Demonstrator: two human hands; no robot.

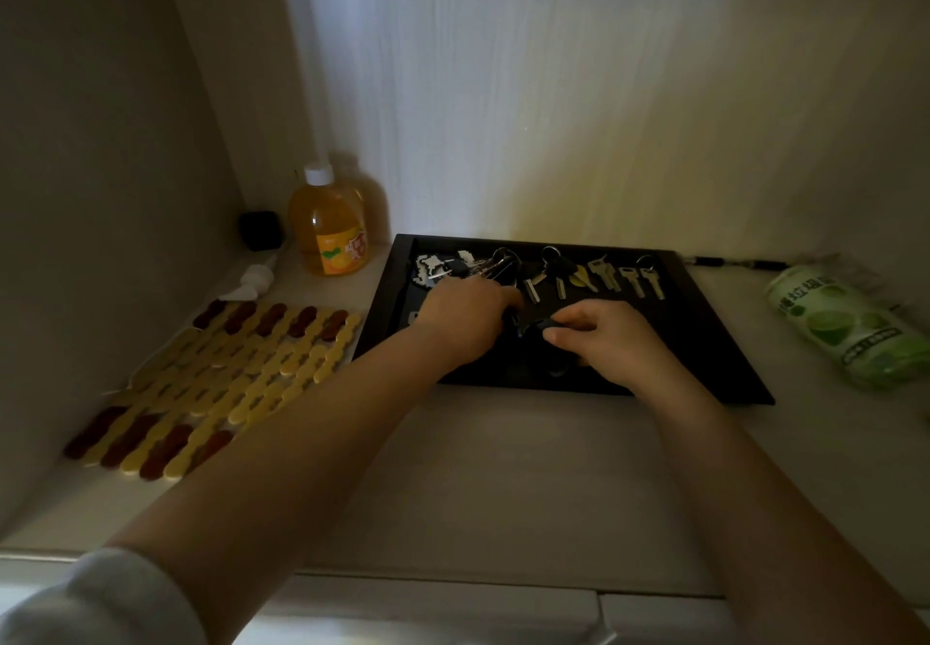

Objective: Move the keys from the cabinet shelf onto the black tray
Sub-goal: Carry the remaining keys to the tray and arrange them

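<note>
Several keys (pixel 594 274): lying in a row along the far edge of the black tray (pixel 704 342), at 12 o'clock.
Left hand (pixel 465 314): over the tray, fingers curled down; cannot tell what it grips.
Right hand (pixel 611 337): pinching a small dark key piece (pixel 546 326).
Shelf (pixel 503 468): carries the tray.
Orange bottle (pixel 332 224): 10 o'clock.
Green can (pixel 850 324): lying at 3 o'clock.
Patterned mat (pixel 211 382): 9 o'clock.

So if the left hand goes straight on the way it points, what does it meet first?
Probably the key bunch on rings, lying on the black tray just beyond the left hand. Depth is unclear; it may already touch them.
</note>
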